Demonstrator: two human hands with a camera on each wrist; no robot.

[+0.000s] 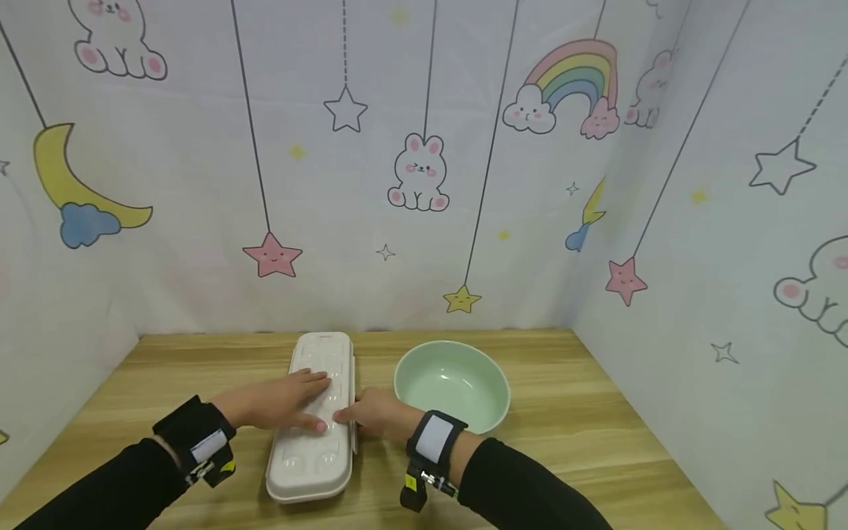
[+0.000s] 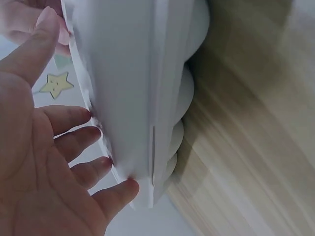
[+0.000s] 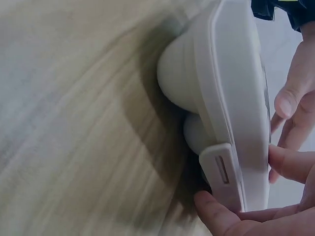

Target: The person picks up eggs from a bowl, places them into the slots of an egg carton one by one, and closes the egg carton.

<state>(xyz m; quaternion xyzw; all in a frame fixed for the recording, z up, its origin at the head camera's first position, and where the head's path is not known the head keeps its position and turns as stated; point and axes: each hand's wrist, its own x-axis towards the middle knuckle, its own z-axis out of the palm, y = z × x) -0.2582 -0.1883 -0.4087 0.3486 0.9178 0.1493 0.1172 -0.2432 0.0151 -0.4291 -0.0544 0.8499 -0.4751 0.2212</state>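
Note:
A white plastic egg box (image 1: 311, 460) lies lengthwise on the table, its ridged lid down over the base. My left hand (image 1: 281, 403) rests on the lid with fingers spread and fairly straight; in the left wrist view its fingertips (image 2: 130, 186) touch the lid's top. At the box's right side, my right hand (image 1: 383, 414) has its thumb on the lid and its fingers curled beside the side latch (image 3: 221, 169). The right wrist view shows this grip across the edge. Rounded egg cups (image 3: 178, 73) bulge under the box. Its inside is hidden.
A pale green bowl (image 1: 457, 383) stands just right of the box, partly behind my right wrist. The wood-grain table (image 1: 563, 449) is bordered by white cloth walls (image 1: 371, 294) printed with stars and rabbits.

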